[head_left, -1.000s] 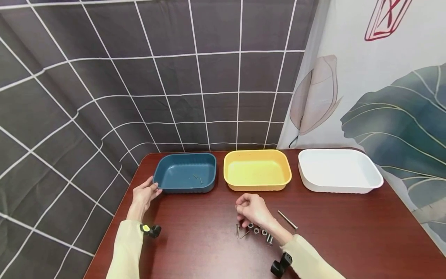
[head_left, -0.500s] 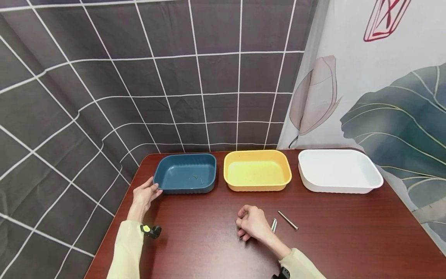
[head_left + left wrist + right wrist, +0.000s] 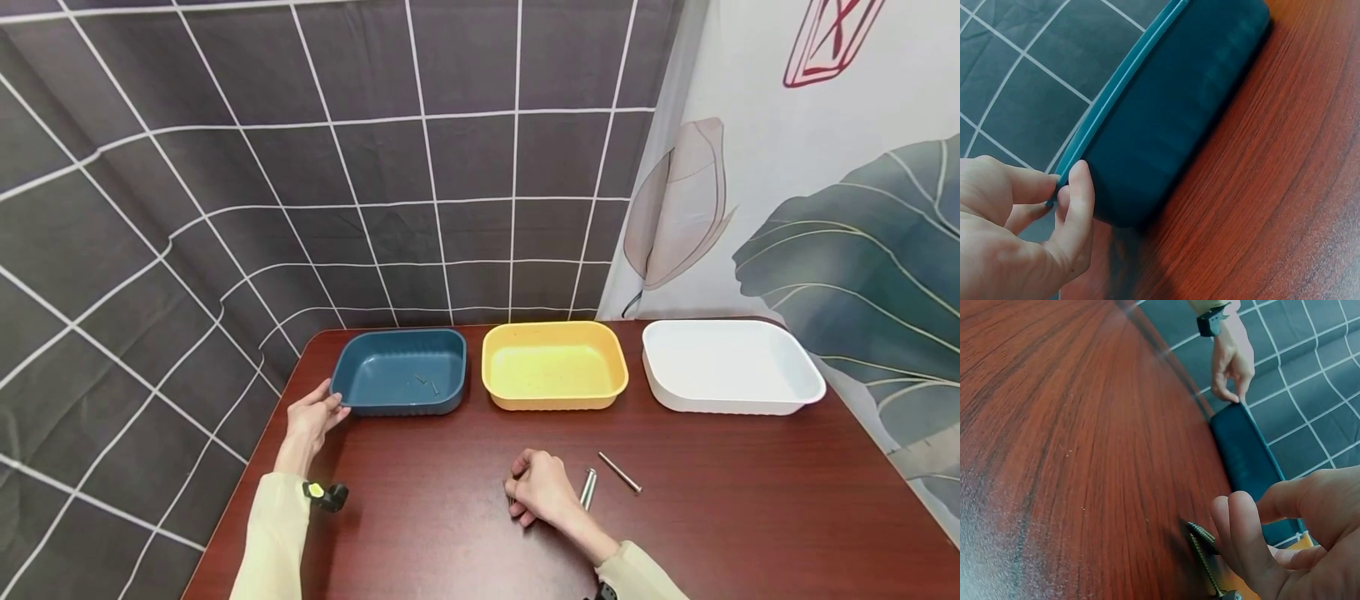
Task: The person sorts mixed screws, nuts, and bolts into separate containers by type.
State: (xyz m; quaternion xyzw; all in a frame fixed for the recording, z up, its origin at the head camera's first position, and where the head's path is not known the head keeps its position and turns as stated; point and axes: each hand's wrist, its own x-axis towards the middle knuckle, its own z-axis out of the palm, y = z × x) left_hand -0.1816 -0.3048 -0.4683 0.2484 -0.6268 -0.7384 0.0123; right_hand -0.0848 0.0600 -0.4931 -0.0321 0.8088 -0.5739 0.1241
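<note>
Here, the left hand holds the near left corner of the blue tray, its fingers pinching the rim, with the thumb and fingertips meeting at the edge. The tray sits flat on the brown surface, at the left end of a row, and two small screws lie in it toward its right side.

The right hand is low over the middle of the surface, in front of the yellow tray and well apart from it. Its fingers are bent and bunched around two thin, threaded screws; one screw runs behind the fingertips, and I cannot tell whether they pinch it or only touch it.

Just beside that hand, partly hidden by its wrist, is a thick metal bolt, and farther right lies a long, slim bolt, set slantwise. The white tray ends the row at the right. Behind everything hangs a dark cloth with white grid lines.
</note>
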